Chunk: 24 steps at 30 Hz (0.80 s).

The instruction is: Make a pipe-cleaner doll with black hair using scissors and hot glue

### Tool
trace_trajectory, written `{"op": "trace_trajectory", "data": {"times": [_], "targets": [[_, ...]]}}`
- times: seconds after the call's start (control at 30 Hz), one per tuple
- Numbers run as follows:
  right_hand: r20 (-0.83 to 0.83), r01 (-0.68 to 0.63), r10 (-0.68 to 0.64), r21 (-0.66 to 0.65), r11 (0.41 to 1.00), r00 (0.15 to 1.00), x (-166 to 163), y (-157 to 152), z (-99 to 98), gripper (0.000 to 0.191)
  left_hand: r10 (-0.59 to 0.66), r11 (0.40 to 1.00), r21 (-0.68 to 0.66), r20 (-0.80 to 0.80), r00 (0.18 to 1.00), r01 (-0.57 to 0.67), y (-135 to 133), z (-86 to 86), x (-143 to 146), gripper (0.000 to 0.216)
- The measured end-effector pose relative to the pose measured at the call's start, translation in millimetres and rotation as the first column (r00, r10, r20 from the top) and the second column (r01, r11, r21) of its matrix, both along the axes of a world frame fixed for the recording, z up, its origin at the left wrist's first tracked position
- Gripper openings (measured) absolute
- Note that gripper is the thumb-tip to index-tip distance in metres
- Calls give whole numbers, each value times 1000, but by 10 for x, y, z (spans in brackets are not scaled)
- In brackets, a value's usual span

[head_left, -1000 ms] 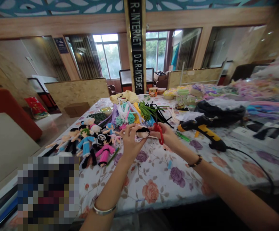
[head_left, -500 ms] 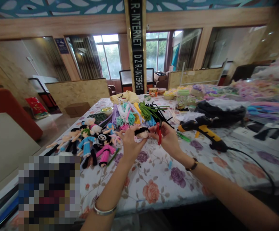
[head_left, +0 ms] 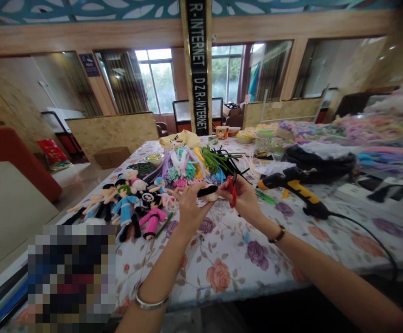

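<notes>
In the head view my left hand [head_left: 189, 206] is closed around a small doll head [head_left: 208, 195], cream below with a black strip across its top. My right hand [head_left: 244, 203] holds red-handled scissors [head_left: 233, 192], and its fingertips reach the right side of the head. The scissor blades are mostly hidden by my fingers. Finished-looking fuzzy dolls lie left of my hands, among them one in blue with green hair [head_left: 125, 206] and one in pink [head_left: 151, 219]. Behind my hands is a heap of coloured pipe cleaners [head_left: 183, 164].
On the flowered tablecloth [head_left: 218, 275] a black and yellow glue gun [head_left: 293, 187] lies to the right, its cord running over the near edge. Black plastic bags [head_left: 321, 162], a clear jar [head_left: 263, 141] and piles of pastel material [head_left: 378, 120] sit farther back.
The doll head has turned in my left hand, showing more of its black strip. The red scissor handles have tilted and shifted slightly right within my right hand.
</notes>
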State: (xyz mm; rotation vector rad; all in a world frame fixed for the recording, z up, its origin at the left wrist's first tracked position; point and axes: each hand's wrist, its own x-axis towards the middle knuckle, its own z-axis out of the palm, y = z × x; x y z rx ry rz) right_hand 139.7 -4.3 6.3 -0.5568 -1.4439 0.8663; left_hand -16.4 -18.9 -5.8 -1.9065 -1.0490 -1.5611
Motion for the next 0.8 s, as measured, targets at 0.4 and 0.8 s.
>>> {"op": "trace_trajectory", "data": {"times": [0.4,0.8], "targets": [[342,409,-374,-35,912,862,200,179,48,25,41,998,-50,73,997,-37,32,-16,-14,43],[900,372,-342,231,899,269,350,236,55,9,16,997,-76,117,993,-7,-7,59,-1,41]]}}
